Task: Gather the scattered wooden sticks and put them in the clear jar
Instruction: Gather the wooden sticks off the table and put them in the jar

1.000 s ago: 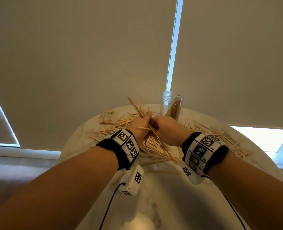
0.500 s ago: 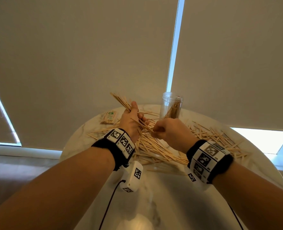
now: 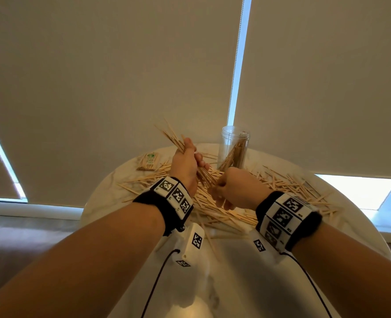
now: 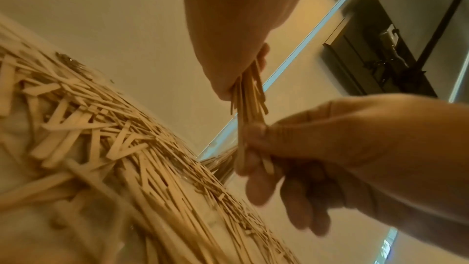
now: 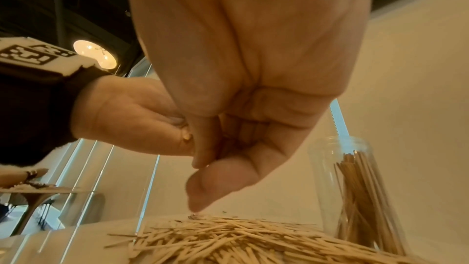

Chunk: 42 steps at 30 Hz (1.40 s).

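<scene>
left hand (image 3: 185, 164) has its fingers wrapped round a bundle of sticks (image 3: 178, 143) while right hand (image 3: 235, 187) pinches its lower end, probably squaring it up for the jar (image 3: 233, 145) just behind, rest still litter the surface (image 3: 247, 271)

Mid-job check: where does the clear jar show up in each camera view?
Head: clear jar upright at the table's far edge, above the right hand.
Left wrist: only a blurred glimpse behind the bundle; cannot place it.
Right wrist: lower right, sticks inside.
Shared landmark: scattered sticks.
</scene>
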Available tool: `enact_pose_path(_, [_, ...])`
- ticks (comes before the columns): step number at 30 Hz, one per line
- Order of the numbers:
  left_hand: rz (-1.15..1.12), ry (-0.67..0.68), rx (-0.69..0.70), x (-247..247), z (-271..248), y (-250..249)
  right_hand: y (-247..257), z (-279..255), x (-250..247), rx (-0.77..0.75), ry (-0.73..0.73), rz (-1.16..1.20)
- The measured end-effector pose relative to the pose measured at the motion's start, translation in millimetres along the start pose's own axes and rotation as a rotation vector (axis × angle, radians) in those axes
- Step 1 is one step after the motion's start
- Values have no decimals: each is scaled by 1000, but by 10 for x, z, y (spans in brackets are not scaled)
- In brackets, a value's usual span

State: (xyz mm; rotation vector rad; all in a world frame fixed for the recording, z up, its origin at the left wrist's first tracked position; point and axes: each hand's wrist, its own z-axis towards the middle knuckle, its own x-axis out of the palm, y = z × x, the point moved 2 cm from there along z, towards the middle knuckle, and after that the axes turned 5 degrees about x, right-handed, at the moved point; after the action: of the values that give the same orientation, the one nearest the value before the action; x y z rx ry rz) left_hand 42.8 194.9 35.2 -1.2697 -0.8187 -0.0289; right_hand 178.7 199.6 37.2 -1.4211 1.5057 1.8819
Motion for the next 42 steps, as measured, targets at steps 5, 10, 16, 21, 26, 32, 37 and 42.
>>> enact_pose_path(5, [101, -73, 133, 4, 52, -19, 113, -116, -72, 3, -85, -134])
enact_pose_path(10, [-14, -78, 105, 17, 55, -53, 60, -130, -13, 15, 110, -238])
enact_pose_path(16, [177, 136, 46, 84, -108, 107, 83, -127, 64, -47, 123, 147])
enact_pose_path(21, [377, 309, -145, -44, -231, 109, -30, -23, -225, -51, -52, 26])
enact_pose_path(26, [642, 559, -282, 41, -565, 169, 163, 3, -615, -134, -364, 476])
enact_pose_path(32, [678, 595, -257, 121, -657, 141, 205, 7, -555, -124, -290, 358])
enact_pose_path(37, [712, 604, -229, 103, -657, 91, 209, -73, -592, -154, -336, 213])
enact_pose_path(42, [617, 563, -221, 109, -656, 81, 166, -76, -414, -110, -149, 125])
